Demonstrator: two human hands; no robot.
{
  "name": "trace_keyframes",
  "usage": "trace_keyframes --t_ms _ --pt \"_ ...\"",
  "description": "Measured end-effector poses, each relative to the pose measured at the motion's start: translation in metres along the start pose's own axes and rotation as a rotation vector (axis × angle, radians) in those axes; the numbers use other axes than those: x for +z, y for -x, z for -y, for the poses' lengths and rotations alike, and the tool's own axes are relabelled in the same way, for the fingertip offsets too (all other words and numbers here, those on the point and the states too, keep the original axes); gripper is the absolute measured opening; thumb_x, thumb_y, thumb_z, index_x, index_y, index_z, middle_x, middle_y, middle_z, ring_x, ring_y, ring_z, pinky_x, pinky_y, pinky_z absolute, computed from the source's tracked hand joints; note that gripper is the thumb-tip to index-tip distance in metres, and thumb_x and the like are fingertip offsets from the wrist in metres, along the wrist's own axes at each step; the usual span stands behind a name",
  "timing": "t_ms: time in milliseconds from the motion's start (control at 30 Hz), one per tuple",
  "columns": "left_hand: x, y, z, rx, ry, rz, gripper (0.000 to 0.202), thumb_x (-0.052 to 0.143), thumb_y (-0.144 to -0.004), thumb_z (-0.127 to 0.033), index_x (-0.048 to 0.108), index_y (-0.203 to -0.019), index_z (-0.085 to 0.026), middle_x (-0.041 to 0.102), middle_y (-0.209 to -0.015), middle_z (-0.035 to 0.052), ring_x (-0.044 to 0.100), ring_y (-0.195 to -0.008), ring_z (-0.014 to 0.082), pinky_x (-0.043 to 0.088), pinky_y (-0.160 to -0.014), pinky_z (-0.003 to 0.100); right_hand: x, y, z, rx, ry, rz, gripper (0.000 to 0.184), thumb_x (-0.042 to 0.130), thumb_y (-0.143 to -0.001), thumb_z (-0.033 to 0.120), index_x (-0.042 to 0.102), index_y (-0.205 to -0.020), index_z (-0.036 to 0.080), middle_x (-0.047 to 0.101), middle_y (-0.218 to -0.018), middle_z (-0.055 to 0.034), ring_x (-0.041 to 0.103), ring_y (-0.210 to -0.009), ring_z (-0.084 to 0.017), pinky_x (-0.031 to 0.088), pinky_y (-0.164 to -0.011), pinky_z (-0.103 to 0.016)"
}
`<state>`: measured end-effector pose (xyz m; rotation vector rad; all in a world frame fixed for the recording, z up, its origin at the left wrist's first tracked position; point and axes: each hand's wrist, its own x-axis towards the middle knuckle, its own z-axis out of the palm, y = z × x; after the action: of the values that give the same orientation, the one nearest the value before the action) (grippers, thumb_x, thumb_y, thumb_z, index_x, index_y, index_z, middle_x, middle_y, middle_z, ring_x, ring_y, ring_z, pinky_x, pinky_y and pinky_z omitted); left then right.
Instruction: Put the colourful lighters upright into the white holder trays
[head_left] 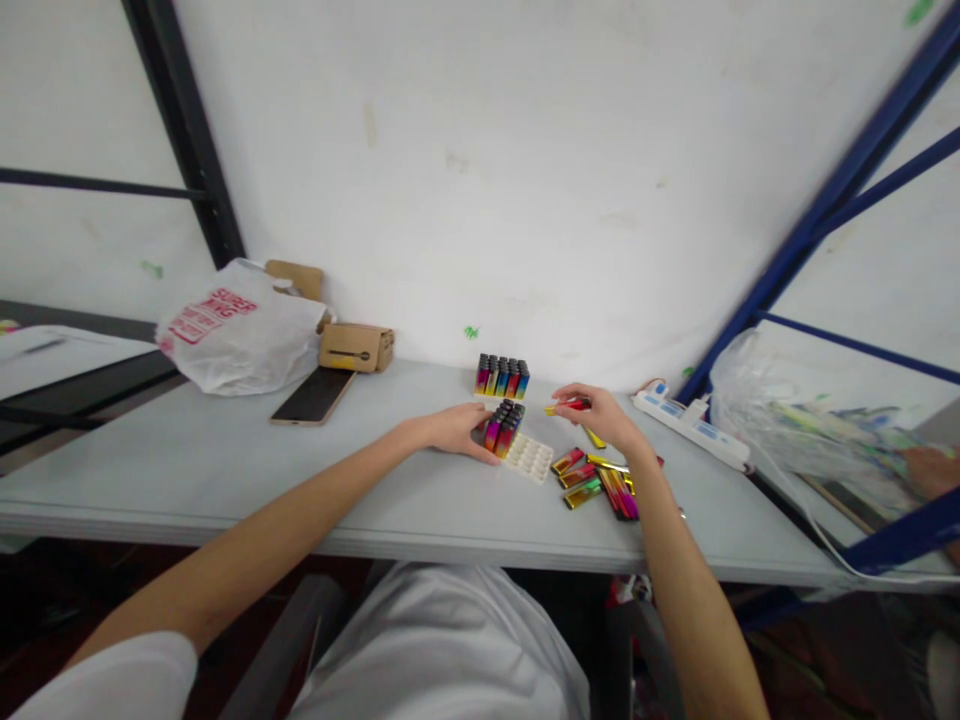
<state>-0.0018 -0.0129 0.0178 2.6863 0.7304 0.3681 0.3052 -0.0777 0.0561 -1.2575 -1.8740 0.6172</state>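
My left hand (459, 432) curls around the left side of a block of colourful lighters (496, 440), which stand upright in a white tray with round sockets (534, 460). The right part of that tray shows bare sockets. Up and to the right, my right hand (604, 415) pinches a single red and yellow lighter (561, 409), tilted nearly flat above the table. Below my right hand lies a loose pile of shiny lighters (581, 478), partly hidden by my forearm. A second full block of upright lighters (502, 376) stands behind the first, near the wall.
On the left are a white plastic bag (244, 330), a small cardboard box (356, 347) and a dark phone (313, 395). A white power strip (694, 425) runs along the right, beside a blue metal frame (810, 235). Another person's hand (932, 472) shows at the far right.
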Motion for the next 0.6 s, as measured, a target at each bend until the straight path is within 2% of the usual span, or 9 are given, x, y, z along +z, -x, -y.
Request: trace_keyframes --t_ms 133,267,433,600 --pt "0.0 0.001 -0.001 0.012 0.018 -0.018 0.068 0.08 -0.073 -0.071 0.066 -0.113 -0.018 0.069 -0.11 0.0108 0.065 -0.098 0.0301 0.05 -0.088 0.036 0.016 -0.004 0.017 -0.013 -0.235 -0.119 0.05 0.084 -0.072 0.053 0.067 -0.104 0.018 0.075 -0.096 -0.0087 0.068 -0.083 -0.02 0.05 -0.069 -0.03" --pt "0.0 0.0 -0.001 0.0 0.01 -0.007 0.069 0.08 -0.072 -0.071 0.066 -0.112 -0.017 0.069 -0.109 0.0108 0.065 -0.098 0.0304 0.049 -0.089 0.037 0.028 -0.004 0.022 0.047 -0.298 -0.166 0.043 0.086 -0.069 0.049 0.066 -0.092 0.019 0.073 -0.091 -0.006 0.066 -0.084 -0.019 0.049 -0.073 -0.03" --pt "0.001 -0.001 0.001 -0.009 -0.02 0.001 0.073 0.078 -0.073 -0.073 0.066 -0.115 -0.016 0.068 -0.109 0.0123 0.064 -0.098 0.031 0.049 -0.089 0.037 0.029 -0.003 0.016 0.1 -0.312 -0.093 0.039 0.083 -0.075 0.05 0.07 -0.091 0.016 0.071 -0.087 -0.0043 0.061 -0.079 -0.016 0.046 -0.074 -0.028" --pt "0.002 0.0 0.003 0.039 0.012 -0.02 0.074 0.078 -0.075 -0.072 0.066 -0.121 -0.016 0.069 -0.111 0.0107 0.064 -0.098 0.0281 0.048 -0.09 0.035 0.031 -0.004 0.015 0.123 -0.22 0.005 0.053 0.062 -0.088 0.07 0.064 -0.085 0.017 0.055 -0.068 0.0026 0.049 -0.062 -0.013 0.041 -0.061 -0.027"
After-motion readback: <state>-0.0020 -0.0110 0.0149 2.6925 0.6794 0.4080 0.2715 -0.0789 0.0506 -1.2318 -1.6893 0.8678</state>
